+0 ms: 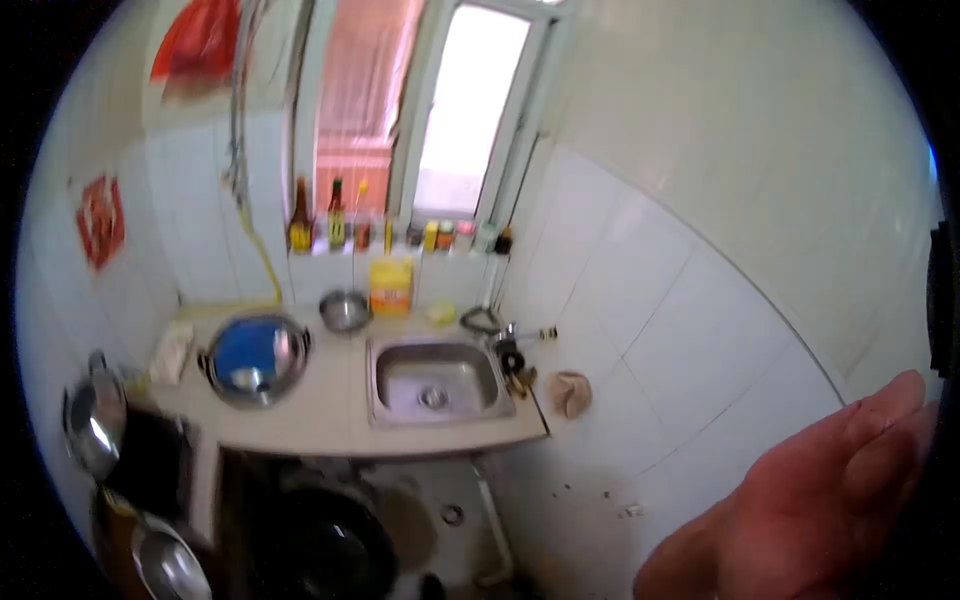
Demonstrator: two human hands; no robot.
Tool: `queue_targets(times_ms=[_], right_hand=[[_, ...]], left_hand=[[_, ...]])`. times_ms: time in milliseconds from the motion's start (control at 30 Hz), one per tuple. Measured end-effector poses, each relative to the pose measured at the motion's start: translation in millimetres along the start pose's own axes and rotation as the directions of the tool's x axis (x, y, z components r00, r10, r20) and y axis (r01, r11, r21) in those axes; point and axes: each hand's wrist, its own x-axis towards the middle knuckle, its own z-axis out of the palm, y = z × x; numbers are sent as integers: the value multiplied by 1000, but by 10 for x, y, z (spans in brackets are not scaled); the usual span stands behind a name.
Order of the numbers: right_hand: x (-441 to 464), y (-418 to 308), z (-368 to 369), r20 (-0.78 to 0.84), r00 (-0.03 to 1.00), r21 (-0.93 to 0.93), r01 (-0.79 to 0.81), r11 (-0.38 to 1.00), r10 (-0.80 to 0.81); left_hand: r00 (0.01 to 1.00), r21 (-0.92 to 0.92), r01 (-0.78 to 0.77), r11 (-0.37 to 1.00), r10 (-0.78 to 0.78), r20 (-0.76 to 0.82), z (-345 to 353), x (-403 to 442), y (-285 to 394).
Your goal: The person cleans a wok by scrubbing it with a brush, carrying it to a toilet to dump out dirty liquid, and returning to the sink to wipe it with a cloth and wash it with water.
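Observation:
My right hand (825,490) is raised close to the camera at the lower right, in front of the white tiled wall (690,350). Its wrist comes up from the bottom edge. The fingertips run into the dark border of the view, so I cannot make out how the fingers are set or whether anything is in them. My left hand is out of sight. Across the room, a steel sink (385,415) is set into a pale counter (330,420). A lidded pan (290,385) stands to the sink's left, and a small metal bowl (345,312) sits behind.
Bottles, among them a brown bottle (300,225), and several jars line the windowsill. A yellow jug (391,290) stands behind the sink. A brown cloth (569,394) hangs on the wall. Below the counter is a large black basin (335,545). Pots stand by a dark stove (150,460).

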Motion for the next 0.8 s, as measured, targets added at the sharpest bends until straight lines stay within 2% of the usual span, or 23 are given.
queue_targets(times_ms=[33, 67, 100, 167, 233, 300, 333, 367, 400, 467, 500, 567, 600, 667, 700, 767, 800], right_hand=[[-72, 42, 19, 40, 999, 17, 3, 1000, -4], [-124, 180, 93, 56, 998, 40, -9, 999, 7], [-179, 272, 157, 61, 998, 66, -7, 998, 3], [-259, 411, 264, 82, 997, 108, 6, 994, -15], [-344, 552, 397, 86, 996, 149, 25, 989, -38], [-474, 707, 550, 88, 995, 203, 38, 979, -56], [-518, 785, 640, 89, 994, 226, 36, 973, -57], [-558, 861, 732, 92, 994, 247, 26, 969, -50], [-590, 920, 820, 94, 995, 262, 16, 965, -42], [-639, 1025, 986, 100, 995, 292, -10, 956, -20], [-644, 1087, 1046, 100, 995, 309, -10, 951, -21], [-685, 1164, 1189, 111, 994, 336, -17, 942, -22], [-707, 1193, 1265, 114, 993, 340, -17, 940, -23], [-699, 1251, 1429, 125, 992, 350, -24, 937, -21], [-690, 1283, 1530, 132, 991, 350, -34, 936, -14], [-646, 1336, 1711, 145, 989, 357, -39, 933, -14], [-627, 1356, 1795, 143, 990, 352, -36, 935, -16]], left_hand=[[1000, -55, -22, 998, 22, -15, -90, 67, -157], [993, -206, -34, 978, 10, -117, 279, -12, 15], [999, -175, -35, 984, 27, -45, 134, 349, -84], [989, -153, -101, 983, 81, -127, 297, 452, -140], [964, -234, -121, 965, 57, -260, 810, 174, 199], [971, -166, -104, 981, 63, -232, 867, 315, 156], [973, -238, -141, 961, 91, -211, 861, 391, 109], [983, -227, -139, 964, 106, -152, 895, 429, 146], [983, -226, -81, 971, 40, -179, 977, 417, 251], [978, -253, -172, 952, 136, -155, 1023, 533, 275], [936, -279, -179, 943, 76, -344, 1253, 465, 431], [977, -280, -179, 943, 138, -161, 1157, 680, 465], [977, -273, -178, 945, 136, -167, 1137, 805, 493], [982, -278, -190, 942, 184, -48, 1198, 989, 625], [974, -233, -225, 946, 217, -60, 1273, 1089, 702], [970, -268, -221, 938, 241, 40, 1364, 1237, 844], [970, -273, -218, 937, 238, 42, 1436, 1357, 906]])
